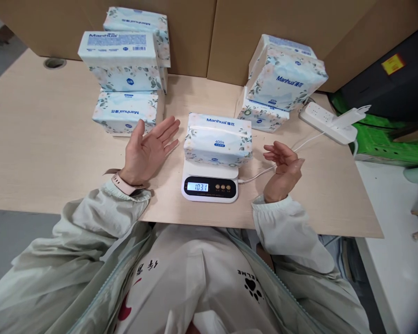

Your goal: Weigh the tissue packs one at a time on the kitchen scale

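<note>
A blue-and-white floral tissue pack lies on a small white digital scale, whose lit display shows digits that look like 103.1. To the left of the pack, my left hand is open, palm turned up and fingers spread, touching nothing. My right hand is held off the pack's right side, fingers apart and slightly bent, with nothing in it. Behind my left hand stands a stack of similar tissue packs. Another, smaller stack of tissue packs stands beyond my right hand.
Tall cardboard walls the back of the wooden table. A white power strip lies at the right, and a white cable runs to the scale. A round cable hole is at the far left. Green packaging sits beyond the right edge.
</note>
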`<state>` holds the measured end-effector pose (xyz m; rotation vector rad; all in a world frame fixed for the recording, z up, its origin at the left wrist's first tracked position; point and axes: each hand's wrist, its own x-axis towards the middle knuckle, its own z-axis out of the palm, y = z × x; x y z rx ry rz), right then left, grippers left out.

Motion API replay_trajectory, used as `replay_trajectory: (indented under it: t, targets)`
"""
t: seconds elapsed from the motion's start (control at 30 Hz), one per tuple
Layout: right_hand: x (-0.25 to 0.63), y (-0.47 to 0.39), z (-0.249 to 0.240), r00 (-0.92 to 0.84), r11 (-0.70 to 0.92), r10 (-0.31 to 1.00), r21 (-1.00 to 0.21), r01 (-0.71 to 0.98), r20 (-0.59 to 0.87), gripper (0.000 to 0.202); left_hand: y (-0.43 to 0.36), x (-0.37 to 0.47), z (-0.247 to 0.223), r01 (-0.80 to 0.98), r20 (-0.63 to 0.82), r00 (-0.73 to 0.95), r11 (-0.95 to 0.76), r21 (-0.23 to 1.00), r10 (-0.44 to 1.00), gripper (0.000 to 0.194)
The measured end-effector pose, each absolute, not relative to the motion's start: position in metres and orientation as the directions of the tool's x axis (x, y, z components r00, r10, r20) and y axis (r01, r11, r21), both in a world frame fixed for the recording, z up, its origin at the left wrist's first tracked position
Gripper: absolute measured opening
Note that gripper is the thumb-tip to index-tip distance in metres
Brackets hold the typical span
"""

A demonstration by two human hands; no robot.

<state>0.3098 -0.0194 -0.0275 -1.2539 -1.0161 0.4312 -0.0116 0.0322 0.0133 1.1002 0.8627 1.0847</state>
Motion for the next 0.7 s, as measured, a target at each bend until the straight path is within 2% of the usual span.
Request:
replay_trajectory:
  t: [0.33, 0.53, 0.63, 0.7]
  targets:
    - [0.302, -0.026, -0.020, 0.496, 0.253, 0.781, -0.919, 0.302, 0.379, 0.069, 0.024, -0.006, 0.015, -0.248, -0.021, 0.318, 0.105, 0.963, 0.948, 0.084]
    - [0.304, -0.030, -0.021, 0.463, 0.256, 0.799, -0.913, 0.318, 0.385, 0.067, 0.019, -0.006, 0.014, -0.264, -0.004, 0.340, 0.100, 0.959, 0.940, 0.076]
    - [0.307, -0.031, -0.022, 0.372, 0.240, 0.851, -0.905, 0.351, 0.370, 0.061, 0.017, -0.003, 0.012, -0.273, 0.040, 0.339, 0.057, 0.960, 0.940, 0.070]
    - [0.306, -0.030, -0.017, 0.233, 0.200, 0.922, -0.895, 0.400, 0.310, 0.059, 0.015, 0.002, 0.011, -0.273, 0.072, 0.355, 0.030, 0.962, 0.932, 0.067]
